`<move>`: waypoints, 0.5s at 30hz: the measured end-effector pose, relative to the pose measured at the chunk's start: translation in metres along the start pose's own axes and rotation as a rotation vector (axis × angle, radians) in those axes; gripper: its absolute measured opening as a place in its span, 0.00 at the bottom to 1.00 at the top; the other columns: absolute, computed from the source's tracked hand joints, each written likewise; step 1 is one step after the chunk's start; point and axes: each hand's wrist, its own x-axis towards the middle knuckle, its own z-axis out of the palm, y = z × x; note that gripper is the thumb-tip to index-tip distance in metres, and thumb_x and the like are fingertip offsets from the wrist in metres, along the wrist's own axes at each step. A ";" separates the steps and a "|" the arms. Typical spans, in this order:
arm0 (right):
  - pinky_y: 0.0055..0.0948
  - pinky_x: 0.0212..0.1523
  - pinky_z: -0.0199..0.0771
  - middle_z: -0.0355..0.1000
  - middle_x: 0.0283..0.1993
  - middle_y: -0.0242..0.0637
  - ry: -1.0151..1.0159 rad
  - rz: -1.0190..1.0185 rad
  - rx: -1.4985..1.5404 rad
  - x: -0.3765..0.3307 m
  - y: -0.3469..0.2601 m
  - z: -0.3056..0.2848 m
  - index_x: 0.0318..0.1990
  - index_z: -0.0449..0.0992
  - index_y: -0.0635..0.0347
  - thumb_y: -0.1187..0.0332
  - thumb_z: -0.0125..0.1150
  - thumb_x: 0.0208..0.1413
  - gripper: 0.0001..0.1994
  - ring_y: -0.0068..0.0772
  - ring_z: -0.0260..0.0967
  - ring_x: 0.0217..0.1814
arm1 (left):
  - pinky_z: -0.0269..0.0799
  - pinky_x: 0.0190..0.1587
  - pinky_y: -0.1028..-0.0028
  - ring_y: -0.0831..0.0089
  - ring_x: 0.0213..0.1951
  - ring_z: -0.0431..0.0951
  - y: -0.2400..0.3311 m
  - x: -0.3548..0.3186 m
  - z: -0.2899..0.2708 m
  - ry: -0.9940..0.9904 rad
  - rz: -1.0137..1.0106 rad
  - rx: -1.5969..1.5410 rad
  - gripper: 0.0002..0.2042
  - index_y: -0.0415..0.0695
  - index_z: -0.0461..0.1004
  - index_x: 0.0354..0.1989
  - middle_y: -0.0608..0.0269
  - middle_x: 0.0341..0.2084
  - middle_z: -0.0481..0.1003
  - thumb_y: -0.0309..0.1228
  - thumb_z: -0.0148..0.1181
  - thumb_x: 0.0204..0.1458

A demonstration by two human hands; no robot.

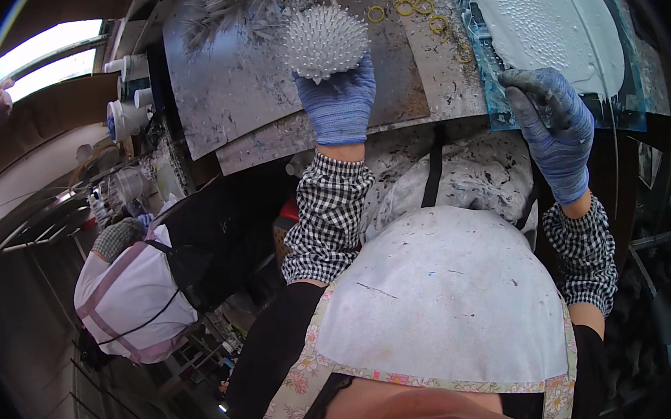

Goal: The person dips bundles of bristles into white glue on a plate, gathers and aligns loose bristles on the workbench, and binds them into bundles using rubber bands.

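Observation:
My left hand (336, 103), in a blue knitted glove, is closed around the lower part of a round bundle of thin stalks with white tips (326, 42). The tips fan out into a spiky dome above my fingers, and the stalks below are hidden in the glove. My right hand (551, 120), gloved in blue with dark-stained fingers, is curled with its fingertips together beside the front edge of a layer of white paste (550, 33). Whether anything small lies in that pinch cannot be made out. The paste covers a bluish transparent sheet (504, 104) and drips over its edge.
Loose clear stalks (241, 5) lie at the table's far left, and several yellow rubber bands (404, 8) behind the bundle. Paint-specked boards (241, 107) cover the table. At left another person (136, 288) works near white tubs (127, 120). A stained cloth (480, 174) hangs at my lap.

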 end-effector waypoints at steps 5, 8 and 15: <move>0.24 0.44 0.77 0.80 0.40 0.35 -0.040 -0.053 -0.051 -0.005 0.003 0.008 0.43 0.82 0.60 0.75 0.66 0.56 0.08 0.28 0.78 0.41 | 0.68 0.62 0.52 0.57 0.55 0.76 -0.005 -0.007 0.004 0.054 0.027 0.019 0.20 0.37 0.73 0.53 0.51 0.51 0.76 0.41 0.47 0.64; 0.24 0.44 0.77 0.80 0.40 0.35 -0.052 -0.064 -0.052 -0.008 0.004 0.010 0.42 0.82 0.60 0.76 0.66 0.55 0.08 0.29 0.78 0.40 | 0.69 0.61 0.52 0.57 0.54 0.76 -0.005 -0.009 0.003 0.060 0.033 0.019 0.20 0.38 0.73 0.53 0.51 0.51 0.76 0.41 0.48 0.64; 0.25 0.42 0.77 0.79 0.38 0.35 -0.075 -0.043 -0.020 -0.016 0.006 0.015 0.42 0.81 0.59 0.76 0.68 0.54 0.08 0.29 0.77 0.39 | 0.70 0.60 0.52 0.57 0.53 0.76 -0.002 -0.011 0.001 0.054 0.034 0.013 0.20 0.38 0.74 0.52 0.51 0.50 0.77 0.42 0.48 0.63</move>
